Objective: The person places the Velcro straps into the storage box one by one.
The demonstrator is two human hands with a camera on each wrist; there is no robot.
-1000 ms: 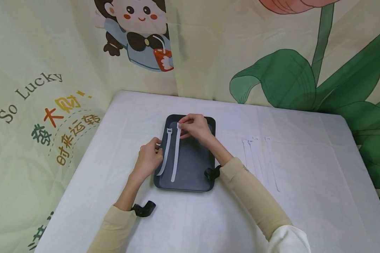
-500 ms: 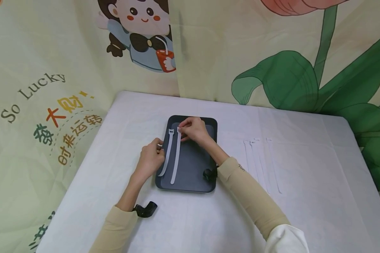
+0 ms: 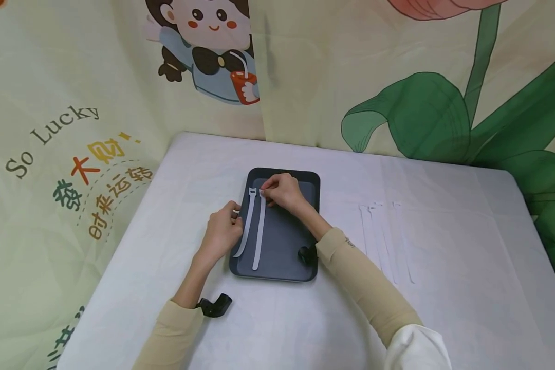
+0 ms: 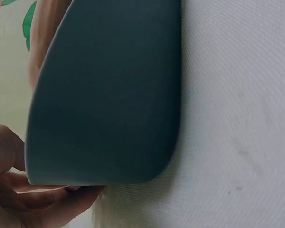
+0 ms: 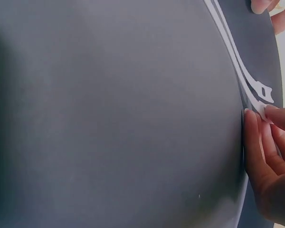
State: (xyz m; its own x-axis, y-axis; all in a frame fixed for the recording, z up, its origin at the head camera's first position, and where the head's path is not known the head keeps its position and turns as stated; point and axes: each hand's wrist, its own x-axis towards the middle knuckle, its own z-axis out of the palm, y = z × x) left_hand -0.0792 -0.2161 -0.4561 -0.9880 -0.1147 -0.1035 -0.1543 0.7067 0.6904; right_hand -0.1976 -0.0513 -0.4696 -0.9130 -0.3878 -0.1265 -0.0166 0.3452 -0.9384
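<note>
Two white cable straps lie side by side along the left half of a dark grey tray [image 3: 284,241]. My right hand [image 3: 284,192] pinches the head end of the inner strap [image 3: 259,234], near the tray's far end. Just left of it is the other strap [image 3: 246,226], its slotted head [image 5: 265,91] plain in the right wrist view. My left hand [image 3: 223,231] grips the tray's left rim, with the thumb over the edge and fingers outside it. The tray's outer wall [image 4: 104,95] fills much of the left wrist view.
Several more white straps [image 3: 384,244] lie spread on the white-covered table [image 3: 467,257] right of the tray, faint against the cloth. A printed cloth backdrop [image 3: 300,77] hangs behind the table. Black wrist cameras [image 3: 216,306] sit at both sleeve ends.
My right hand has drawn the inner strap's head slightly nearer to me, so it now sits beside the other strap's head. My left hand stays on the rim.
</note>
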